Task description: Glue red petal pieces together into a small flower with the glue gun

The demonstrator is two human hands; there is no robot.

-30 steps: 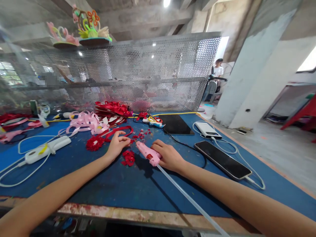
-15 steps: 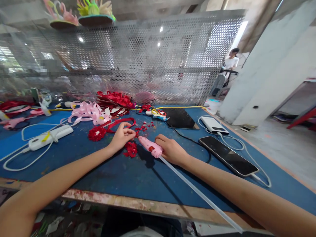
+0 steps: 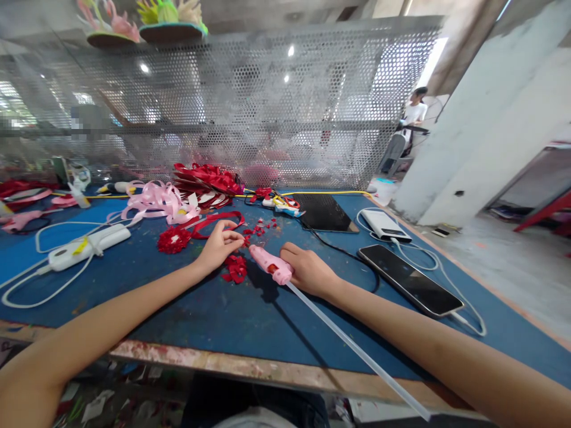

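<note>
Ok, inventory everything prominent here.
glue gun: one, pink, centre
glue stick: one, whitish, gun's rear
ribbon cluster: one, red, centre
scraps: several, red, centre
rosette: one, red, centre-left
ribbon tangle: one, pink, back
ribbon heap: one, red, back
cabled block: one, white, left
phone: one, black, right
power bank: one, white, right
panel: one, black, back
screen: one, grey, back
ornaments: two, multicoloured, top left
table: one, blue, foreground
person: one, white top, background
left hand: one, bare, by scraps
right hand: one, bare, around gun
</note>
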